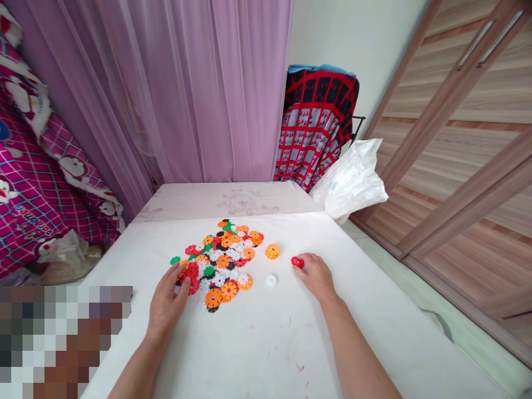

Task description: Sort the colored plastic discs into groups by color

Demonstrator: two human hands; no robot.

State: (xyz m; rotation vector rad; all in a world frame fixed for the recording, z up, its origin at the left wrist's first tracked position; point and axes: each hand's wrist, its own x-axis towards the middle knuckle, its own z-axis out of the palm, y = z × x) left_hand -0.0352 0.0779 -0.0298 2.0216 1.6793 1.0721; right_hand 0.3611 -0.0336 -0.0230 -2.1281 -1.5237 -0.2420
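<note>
While one hand [316,277] holds red discs [296,262], two stacks [272,251] sit nearby.

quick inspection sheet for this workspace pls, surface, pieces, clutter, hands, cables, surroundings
surface: white-covered table, reddish marks near the front
pieces: mixed pile of notched plastic discs; orange discs and white disc apart, right
clutter: white plastic bag past far right corner
hands: left hand at red discs, grip unclear; right hand holding red piece
cables: none certain; grey strip at right, unidentified
surroundings: purple curtain, wooden wardrobe
</note>
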